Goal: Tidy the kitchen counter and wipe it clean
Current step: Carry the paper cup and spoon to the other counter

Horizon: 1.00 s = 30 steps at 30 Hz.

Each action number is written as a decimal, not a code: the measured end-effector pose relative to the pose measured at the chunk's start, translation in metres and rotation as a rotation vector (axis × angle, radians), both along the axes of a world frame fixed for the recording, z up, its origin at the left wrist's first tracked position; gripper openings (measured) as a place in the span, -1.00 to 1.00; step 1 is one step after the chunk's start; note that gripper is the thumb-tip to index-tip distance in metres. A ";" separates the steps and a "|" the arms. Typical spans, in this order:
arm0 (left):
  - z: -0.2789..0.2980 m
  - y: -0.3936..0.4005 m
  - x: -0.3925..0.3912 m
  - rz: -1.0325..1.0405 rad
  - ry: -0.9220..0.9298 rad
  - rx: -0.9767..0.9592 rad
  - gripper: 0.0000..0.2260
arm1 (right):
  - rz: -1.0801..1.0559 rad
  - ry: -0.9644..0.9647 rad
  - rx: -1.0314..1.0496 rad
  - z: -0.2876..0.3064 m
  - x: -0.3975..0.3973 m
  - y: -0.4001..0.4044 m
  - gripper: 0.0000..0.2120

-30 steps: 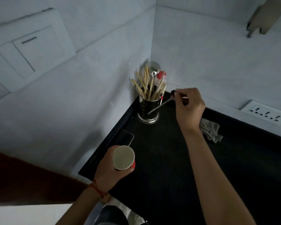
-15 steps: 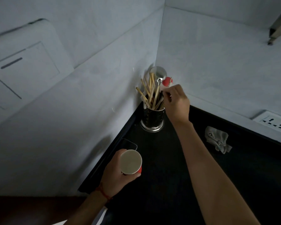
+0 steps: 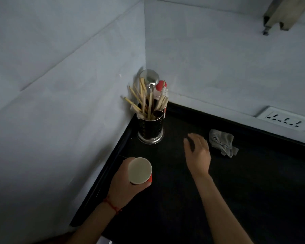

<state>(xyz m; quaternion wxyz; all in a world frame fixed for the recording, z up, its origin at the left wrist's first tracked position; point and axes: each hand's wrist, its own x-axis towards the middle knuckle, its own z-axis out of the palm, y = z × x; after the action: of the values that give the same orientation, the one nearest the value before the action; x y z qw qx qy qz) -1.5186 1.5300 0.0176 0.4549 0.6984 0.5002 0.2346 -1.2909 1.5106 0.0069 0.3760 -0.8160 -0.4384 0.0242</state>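
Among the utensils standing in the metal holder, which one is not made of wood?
The metal ladle: its round shiny bowl rises above the wooden chopsticks in the holder.

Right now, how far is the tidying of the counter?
Done: utensils stand in the holder in the corner. In hand: the left hand holds a paper cup; the right hand is open beside the cloth. Left: wiping the counter.

The utensil holder (image 3: pixel 150 128) fills the bench (image 3: pixel 253 191) corner, touching or nearly touching both walls. A crumpled cloth (image 3: pixel 222 142) lies near the back wall. Between and in front, dark bench lies open.
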 end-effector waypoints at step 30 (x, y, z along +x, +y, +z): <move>-0.054 0.130 0.231 -0.159 0.148 0.151 -0.16 | -0.051 -0.095 -0.486 -0.100 0.021 -0.047 -0.53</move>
<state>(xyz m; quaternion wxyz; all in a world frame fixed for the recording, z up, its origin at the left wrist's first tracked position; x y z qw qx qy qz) -1.2872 1.6600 -0.0359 0.3803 0.7836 0.4561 0.1827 -1.2697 1.4635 -0.0936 0.1480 -0.8936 -0.4160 0.0809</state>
